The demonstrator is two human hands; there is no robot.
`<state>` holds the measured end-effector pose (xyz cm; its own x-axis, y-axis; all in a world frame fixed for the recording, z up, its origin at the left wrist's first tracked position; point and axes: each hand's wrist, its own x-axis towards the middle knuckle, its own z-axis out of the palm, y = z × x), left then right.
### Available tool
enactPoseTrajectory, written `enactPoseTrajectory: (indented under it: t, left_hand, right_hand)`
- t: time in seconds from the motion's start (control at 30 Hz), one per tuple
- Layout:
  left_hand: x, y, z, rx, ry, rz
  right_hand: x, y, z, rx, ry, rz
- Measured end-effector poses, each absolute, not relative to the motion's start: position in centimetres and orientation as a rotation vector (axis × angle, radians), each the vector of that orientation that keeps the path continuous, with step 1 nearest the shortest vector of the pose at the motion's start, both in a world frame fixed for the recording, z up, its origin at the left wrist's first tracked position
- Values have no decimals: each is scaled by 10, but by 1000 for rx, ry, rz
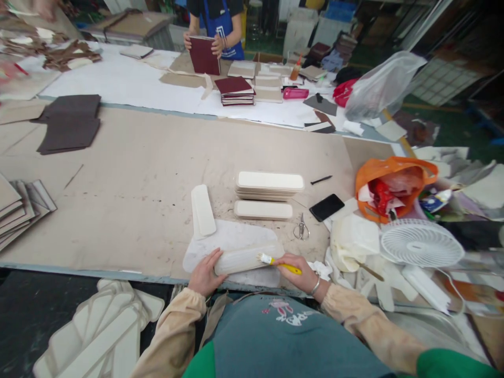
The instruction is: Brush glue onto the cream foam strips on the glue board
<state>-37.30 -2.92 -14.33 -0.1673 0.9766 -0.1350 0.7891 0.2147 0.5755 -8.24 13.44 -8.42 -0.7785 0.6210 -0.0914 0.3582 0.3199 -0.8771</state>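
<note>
My left hand (205, 274) grips the left end of a long pale strip with rounded ends (238, 258), thumb on the near side and fingers over the far side. The strip lies on a whitish sheet (240, 231) at the table's near edge. In my right hand (300, 270) is a paintbrush (291, 268) with a yellow handle, its white bristles touching the strip's right part. Just beyond, two loose cream pieces (205, 210) overlap at the left. A tall stack of cream strips (271, 181) and a lower stack (263, 210) lie farther back.
Scissors (301, 230), a black phone (326, 208), an orange bag (364, 181) and a white fan (423, 244) lie to the right. More cream strips (98, 325) are heaped at lower left. Across the table, a person in a blue apron (224, 31) holds a maroon panel (203, 55).
</note>
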Motion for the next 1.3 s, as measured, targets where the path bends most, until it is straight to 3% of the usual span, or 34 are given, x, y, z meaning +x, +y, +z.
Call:
enactPoseTrajectory:
  t: [0.33, 0.6, 0.9, 1.3]
  left_hand:
    - [-374, -30, -148, 1657, 2009, 528]
    - [-375, -31, -150, 1680, 2018, 475]
    - [-373, -31, -150, 1666, 2042, 466]
    - [-374, -27, -144, 1649, 2028, 462]
  right_hand:
    - [-45, 147, -71, -1016, -2340, 1209]
    - [-92, 119, -79, -774, -2297, 1380]
    - [-50, 141, -74, -985, -2317, 1244]
    - [-90, 142, -92, -1059, -2156, 1308]
